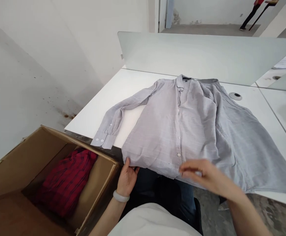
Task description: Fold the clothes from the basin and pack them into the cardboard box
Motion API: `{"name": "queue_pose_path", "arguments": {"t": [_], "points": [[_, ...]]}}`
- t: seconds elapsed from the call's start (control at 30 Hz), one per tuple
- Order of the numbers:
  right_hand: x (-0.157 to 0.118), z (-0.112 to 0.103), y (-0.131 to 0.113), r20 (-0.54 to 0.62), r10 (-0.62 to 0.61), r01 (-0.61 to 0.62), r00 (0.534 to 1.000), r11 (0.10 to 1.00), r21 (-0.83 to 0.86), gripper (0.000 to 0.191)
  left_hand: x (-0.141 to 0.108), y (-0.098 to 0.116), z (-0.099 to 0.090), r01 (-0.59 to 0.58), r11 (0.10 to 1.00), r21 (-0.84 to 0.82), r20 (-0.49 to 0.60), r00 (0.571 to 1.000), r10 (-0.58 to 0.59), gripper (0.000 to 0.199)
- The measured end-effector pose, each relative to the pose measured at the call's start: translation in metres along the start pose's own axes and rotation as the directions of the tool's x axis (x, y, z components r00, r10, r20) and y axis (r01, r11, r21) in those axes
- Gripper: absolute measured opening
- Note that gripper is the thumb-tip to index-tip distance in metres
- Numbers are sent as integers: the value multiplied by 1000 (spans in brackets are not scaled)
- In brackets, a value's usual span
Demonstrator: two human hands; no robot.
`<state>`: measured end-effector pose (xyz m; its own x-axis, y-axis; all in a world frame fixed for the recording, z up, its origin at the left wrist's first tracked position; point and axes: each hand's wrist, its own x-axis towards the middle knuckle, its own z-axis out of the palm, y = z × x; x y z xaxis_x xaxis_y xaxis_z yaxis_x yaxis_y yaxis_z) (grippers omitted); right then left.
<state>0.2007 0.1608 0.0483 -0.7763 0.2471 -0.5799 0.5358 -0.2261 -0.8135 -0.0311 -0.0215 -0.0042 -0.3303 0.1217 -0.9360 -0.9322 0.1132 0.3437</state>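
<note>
Head cam: I've got L hand (pixel 126 180) pinching light, limp gray dress shirt (pixel 172 131) at hem (pixel 147 167), best grip spot, near desk (pixel 103 111) edge; R hand (pixel 201 172) open just above.

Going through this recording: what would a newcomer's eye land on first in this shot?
The pale grey button-up shirt spread across the white table dominates the centre. At lower left, a red plaid garment lies inside an open cardboard box. At the bottom, the left hand, wearing a pale bangle, touches the shirt's hem, with the right hand at its front edge.
</note>
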Motion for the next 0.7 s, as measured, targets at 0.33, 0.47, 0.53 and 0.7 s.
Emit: {"name": "queue_pose_path", "arguments": {"t": [0.33,0.47,0.53,0.7], "points": [[-4,131,84,-249,408,-200,878,787,584,38,-33,17,10,-146,970,194,-9,989,150,12],[-11,141,81,-282,469,-133,837,674,726,44,-33,25,11,-218,956,198,43,976,214,18],[-17,146,84,-313,487,-122,815,673,730,44,-33,27,10,-239,951,194,64,971,231,18],[-18,159,86,-266,475,-139,838,660,739,34,-35,26,9,-222,958,184,56,975,215,17]]}}
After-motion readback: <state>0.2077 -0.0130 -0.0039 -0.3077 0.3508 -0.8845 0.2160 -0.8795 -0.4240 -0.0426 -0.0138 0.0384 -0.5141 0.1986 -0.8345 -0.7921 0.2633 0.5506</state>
